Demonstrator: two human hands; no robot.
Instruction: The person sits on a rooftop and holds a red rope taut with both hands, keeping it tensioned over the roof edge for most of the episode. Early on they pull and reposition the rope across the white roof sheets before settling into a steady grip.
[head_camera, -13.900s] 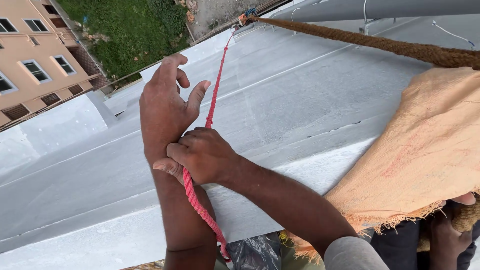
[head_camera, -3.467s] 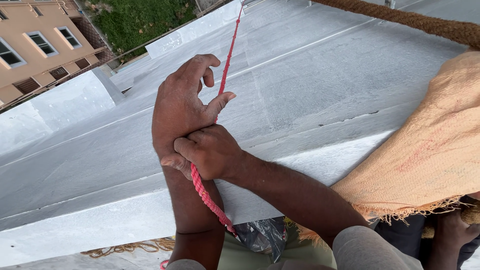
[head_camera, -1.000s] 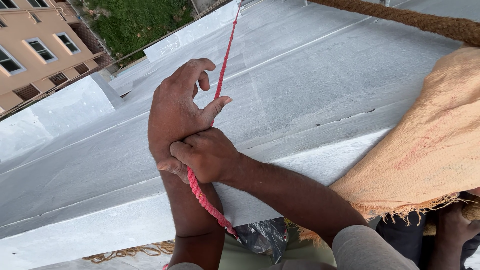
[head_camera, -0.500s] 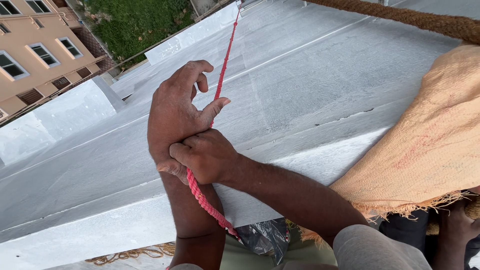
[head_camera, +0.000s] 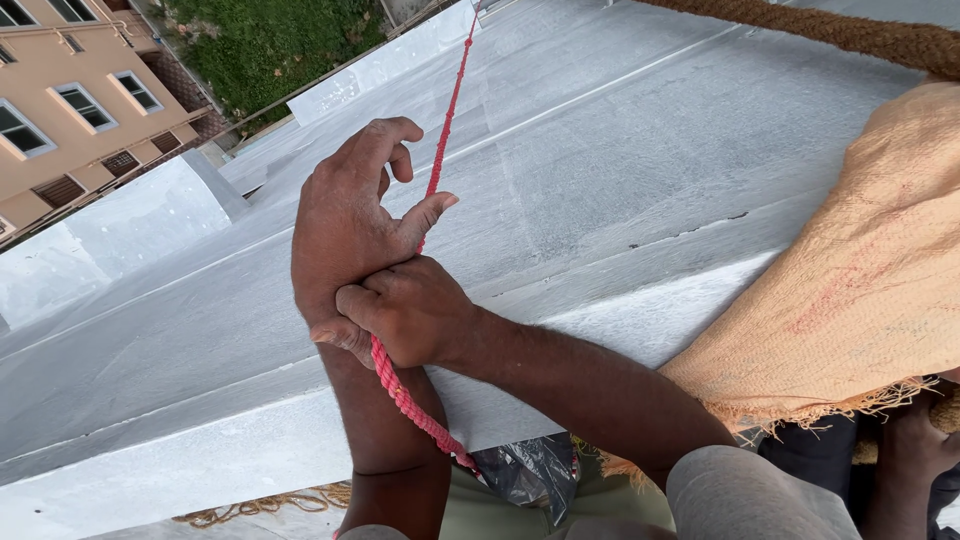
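Note:
A thin red rope (head_camera: 448, 105) runs taut down the white-painted wall (head_camera: 620, 140) toward the ground far below. My left hand (head_camera: 350, 210) lies over the rope with its back up. Its fingers are curled but apart, and the rope passes between thumb and forefinger. My right hand (head_camera: 410, 310) is a fist on the rope, pressed against my left wrist. Below the fist the rope's twisted tail (head_camera: 420, 415) runs back toward my body.
A burlap sack (head_camera: 850, 280) drapes over the ledge at right, under a thick brown coir rope (head_camera: 850, 25). Another person's hand (head_camera: 910, 450) shows at the bottom right. A black plastic bag (head_camera: 530, 470) lies near my lap. A beige building (head_camera: 70, 110) and grass (head_camera: 270, 40) are far below.
Both hands keep the same hold on the red rope. Only the view has shifted slightly.

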